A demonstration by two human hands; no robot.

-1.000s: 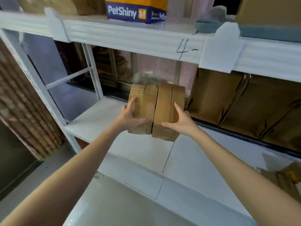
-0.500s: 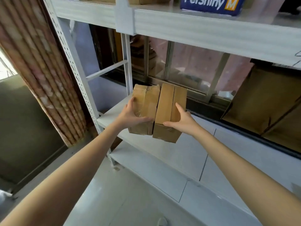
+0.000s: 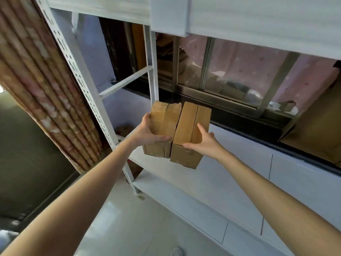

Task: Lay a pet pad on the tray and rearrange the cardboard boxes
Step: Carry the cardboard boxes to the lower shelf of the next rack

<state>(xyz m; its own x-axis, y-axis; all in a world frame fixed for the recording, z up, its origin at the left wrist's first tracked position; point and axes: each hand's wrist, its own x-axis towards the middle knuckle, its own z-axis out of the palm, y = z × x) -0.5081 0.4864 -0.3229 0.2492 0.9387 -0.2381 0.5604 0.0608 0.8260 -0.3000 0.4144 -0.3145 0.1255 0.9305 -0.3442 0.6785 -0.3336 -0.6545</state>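
Two small taped cardboard boxes are pressed side by side above the left end of a white shelf (image 3: 230, 174). My left hand (image 3: 147, 133) grips the left box (image 3: 163, 119), whose top corner is torn. My right hand (image 3: 204, 143) grips the right box (image 3: 191, 122), thumb along its front edge. Both boxes are tilted and their near ends hang past the shelf's front edge. No pet pad or tray is in view.
A perforated white upright (image 3: 83, 89) and a diagonal brace (image 3: 125, 82) stand at the shelf's left end. Another white shelf (image 3: 258, 19) runs overhead. A striped curtain (image 3: 36, 85) hangs at left. A large brown carton (image 3: 319, 126) leans at far right. Sliding windows lie behind.
The view has swung left, so the boxes in my hands now sit near the shelf's left upright. The PetShiny pack above has left the view.
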